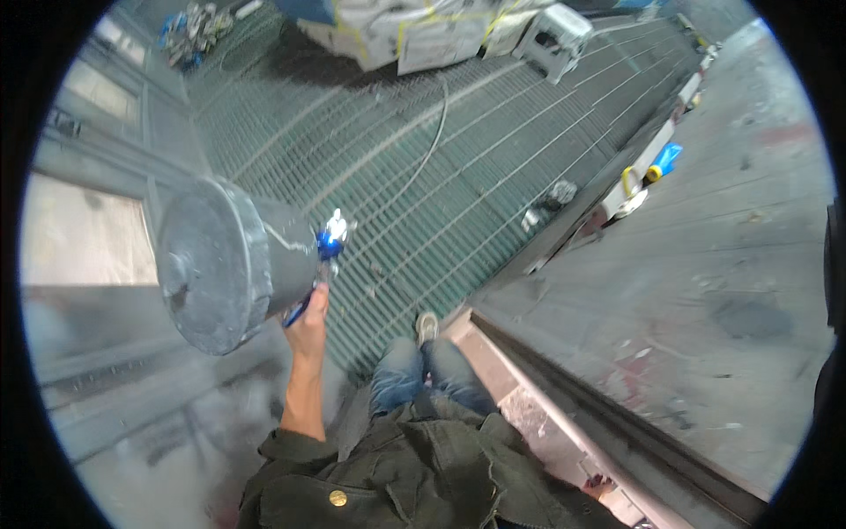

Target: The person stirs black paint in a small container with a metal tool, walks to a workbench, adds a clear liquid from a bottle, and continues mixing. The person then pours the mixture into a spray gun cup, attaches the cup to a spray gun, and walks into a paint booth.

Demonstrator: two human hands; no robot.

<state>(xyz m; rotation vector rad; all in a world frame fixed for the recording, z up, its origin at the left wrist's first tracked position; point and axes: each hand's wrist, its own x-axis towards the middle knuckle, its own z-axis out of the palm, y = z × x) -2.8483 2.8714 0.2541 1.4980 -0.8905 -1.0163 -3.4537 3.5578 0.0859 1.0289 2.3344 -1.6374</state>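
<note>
My left hand (307, 331) is raised at the left of the head view, its fingers wrapped round the handle of a blue and silver spray gun (330, 245). A large grey lidded paint cup (216, 264) sits on the gun and leans toward the left. The gun's metal front points away from me, over the grated floor. At the lower right, a small part of my right hand (599, 487) shows beside a pale pinkish ledge (538, 414). Its fingers are mostly hidden and too small to make out.
A slatted floor grating (397, 203) stretches ahead, with a pale hose (432, 145) lying across it. Beyond stand a masked vehicle body (432, 35) and a white casing (555, 40). Crumpled scraps (198, 35) lie far left. A paint-stained grey wall (687, 264) rises on the right.
</note>
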